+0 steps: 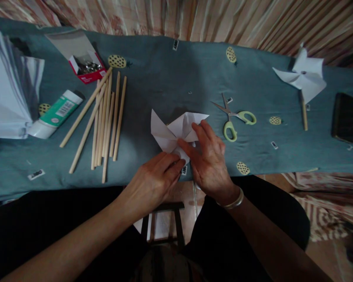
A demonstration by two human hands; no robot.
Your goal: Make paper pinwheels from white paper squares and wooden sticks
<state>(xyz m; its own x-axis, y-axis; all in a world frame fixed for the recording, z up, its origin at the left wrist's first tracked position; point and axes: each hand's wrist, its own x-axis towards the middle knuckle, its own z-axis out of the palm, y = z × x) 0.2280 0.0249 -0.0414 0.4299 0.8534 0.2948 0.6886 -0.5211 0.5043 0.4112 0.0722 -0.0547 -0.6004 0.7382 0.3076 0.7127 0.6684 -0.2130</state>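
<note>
A white paper pinwheel [176, 131] with folded blades lies near the table's front edge, between my hands. My left hand [155, 172] is closed on its near blade, the thumb and fingertips pinching the paper. My right hand [210, 158] grips it from the right: one finger presses near the centre while other fingers hold the right-hand blade. The underside of the paper and part of its near blade are hidden. Right of my right hand, scissors [230, 115] with light green handles lie with their blades apart.
Several wooden sticks [106, 117] lie to the left, beside a red box [90, 74] of small metal pieces. Farther left are a green-and-white glue tube [57, 113] and a paper stack [6, 90]. A pinwheel on a stick [304, 74] and a dark phone [344, 117] lie at right.
</note>
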